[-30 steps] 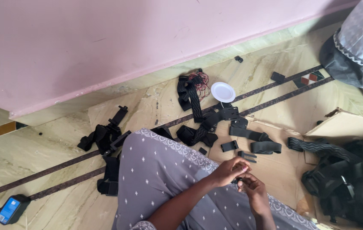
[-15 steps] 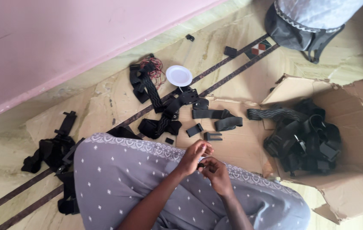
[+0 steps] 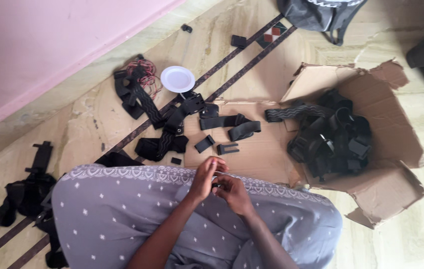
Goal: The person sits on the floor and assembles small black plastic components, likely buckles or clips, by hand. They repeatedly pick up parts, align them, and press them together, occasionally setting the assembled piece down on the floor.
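- Two hands meet over my lap: my left hand [image 3: 204, 177] and right hand [image 3: 234, 194] pinch a small black plastic piece [image 3: 215, 185] between their fingertips, both equally near.
- Loose black buckle clips [image 3: 227, 148] lie just ahead on the flattened brown cardboard [image 3: 261, 154].
- Farther right, a torn cardboard box [image 3: 396, 144] holds tangled black straps [image 3: 334, 139]; nothing stands between.

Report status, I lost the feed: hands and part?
Left hand and right hand together over lap, pinching a small black piece. Black straps on floor ahead. Nothing blocking.
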